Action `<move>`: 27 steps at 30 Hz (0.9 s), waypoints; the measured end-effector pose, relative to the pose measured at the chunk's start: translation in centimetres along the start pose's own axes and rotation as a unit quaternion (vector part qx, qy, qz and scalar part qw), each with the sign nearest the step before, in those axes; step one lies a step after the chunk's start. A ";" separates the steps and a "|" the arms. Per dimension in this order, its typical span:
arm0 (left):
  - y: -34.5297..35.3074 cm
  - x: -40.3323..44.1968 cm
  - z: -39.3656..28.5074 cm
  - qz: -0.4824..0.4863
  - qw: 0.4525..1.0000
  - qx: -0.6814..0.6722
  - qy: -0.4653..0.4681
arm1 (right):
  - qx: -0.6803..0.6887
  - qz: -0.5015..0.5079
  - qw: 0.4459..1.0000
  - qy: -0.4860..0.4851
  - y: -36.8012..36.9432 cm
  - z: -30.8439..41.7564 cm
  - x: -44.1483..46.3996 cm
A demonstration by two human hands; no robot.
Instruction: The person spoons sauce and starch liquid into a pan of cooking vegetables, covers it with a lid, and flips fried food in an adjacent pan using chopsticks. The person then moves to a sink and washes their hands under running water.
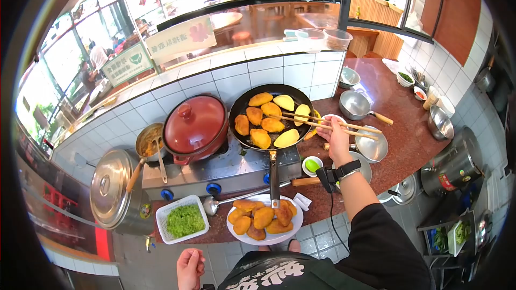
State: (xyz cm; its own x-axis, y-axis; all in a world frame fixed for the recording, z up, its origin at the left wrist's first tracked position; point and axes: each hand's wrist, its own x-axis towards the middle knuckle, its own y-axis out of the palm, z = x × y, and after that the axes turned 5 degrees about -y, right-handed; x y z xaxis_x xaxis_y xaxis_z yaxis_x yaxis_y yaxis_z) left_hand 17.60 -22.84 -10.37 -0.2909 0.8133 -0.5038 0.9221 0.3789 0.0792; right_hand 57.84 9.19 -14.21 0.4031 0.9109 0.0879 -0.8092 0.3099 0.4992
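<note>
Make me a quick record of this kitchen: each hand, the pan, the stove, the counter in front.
Right hand: holds long chopsticks, reaching over the pan
Left hand: fingers loosely curled, nothing visible in it
Pan: black, holding patties, some golden, others paler
Beside pan: red lidded pot
Stove: steel, blue knobs
Front counter: white oval plate of browned patties; white basket of chopped greens; metal ladle
</note>
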 end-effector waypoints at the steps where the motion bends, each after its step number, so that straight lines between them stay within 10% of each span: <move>1: 0.1 0.0 -0.1 0.001 1.000 -0.001 -0.001 | -0.018 0.002 1.000 -0.018 -0.1 0.0 0.0; 15: -0.2 0.1 0.3 -0.006 1.000 -0.012 0.005 | -0.385 0.195 0.844 -0.319 2.0 4.3 -5.9; 27: -0.1 0.5 0.2 0.004 1.000 -0.006 0.002 | -0.221 0.087 0.943 -0.233 1.5 1.1 -3.2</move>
State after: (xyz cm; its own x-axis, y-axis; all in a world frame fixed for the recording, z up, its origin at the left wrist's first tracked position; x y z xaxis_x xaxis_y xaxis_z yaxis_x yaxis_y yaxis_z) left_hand 17.36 -22.52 -10.80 -0.2850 0.8177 -0.5001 0.9212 0.3778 0.0929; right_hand 55.78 6.47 -12.79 0.3087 0.7723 0.5552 -0.9381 0.3435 0.0437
